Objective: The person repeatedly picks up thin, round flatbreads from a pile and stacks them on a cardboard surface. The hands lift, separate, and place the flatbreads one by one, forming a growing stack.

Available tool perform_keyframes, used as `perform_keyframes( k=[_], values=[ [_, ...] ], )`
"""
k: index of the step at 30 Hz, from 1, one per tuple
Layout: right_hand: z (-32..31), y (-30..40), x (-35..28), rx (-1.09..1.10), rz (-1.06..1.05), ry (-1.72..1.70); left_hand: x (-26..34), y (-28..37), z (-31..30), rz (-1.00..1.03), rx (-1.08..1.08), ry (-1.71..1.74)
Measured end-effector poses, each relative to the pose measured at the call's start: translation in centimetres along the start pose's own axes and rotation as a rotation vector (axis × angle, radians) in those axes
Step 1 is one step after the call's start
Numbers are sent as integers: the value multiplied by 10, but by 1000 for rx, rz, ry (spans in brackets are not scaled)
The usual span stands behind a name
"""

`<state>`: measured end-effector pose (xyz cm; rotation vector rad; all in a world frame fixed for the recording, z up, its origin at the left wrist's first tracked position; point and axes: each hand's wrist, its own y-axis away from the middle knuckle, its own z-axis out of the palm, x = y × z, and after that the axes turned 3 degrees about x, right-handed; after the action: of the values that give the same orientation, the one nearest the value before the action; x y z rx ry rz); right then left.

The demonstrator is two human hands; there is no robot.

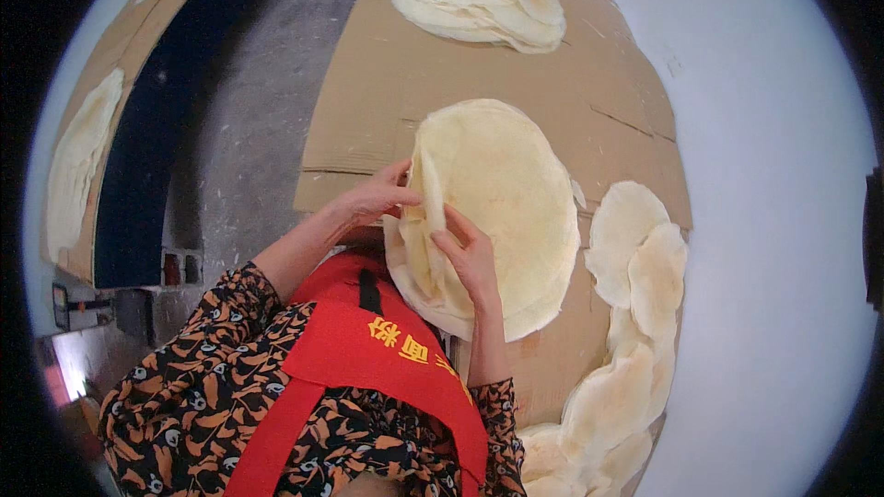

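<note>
In front of me lies a stack of large, thin, round pale flatbreads. A folded flatbread forms a narrow upright ridge along the stack's left side. My left hand grips this fold from the left, thumb on the near face and fingers partly hidden behind it. Lower down, my right hand pinches the same fold from the right, between thumb and fingers. The stack's lower left edge comes close to my red apron.
Cardboard covers the table. Another flatbread pile lies at the far end. Overlapping flatbreads line the right edge beside a white wall. Across the grey floor, a second cardboard-covered surface holds more flatbreads.
</note>
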<state>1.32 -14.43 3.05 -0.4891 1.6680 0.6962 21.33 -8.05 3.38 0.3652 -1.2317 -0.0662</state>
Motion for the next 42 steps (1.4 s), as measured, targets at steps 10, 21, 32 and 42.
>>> perform_keyframes(
  k=[10,21,32,42],
  values=[
    [26,11,-7,193,-21,650,-16,-4,4,-57,175,143],
    [28,3,9,-18,-195,326,18,17,15,-111,53,-8],
    [23,5,13,64,-169,119,9,16,5,-8,-123,165],
    [-80,1,-8,547,79,78,-52,-3,-29,51,345,269]
  ],
)
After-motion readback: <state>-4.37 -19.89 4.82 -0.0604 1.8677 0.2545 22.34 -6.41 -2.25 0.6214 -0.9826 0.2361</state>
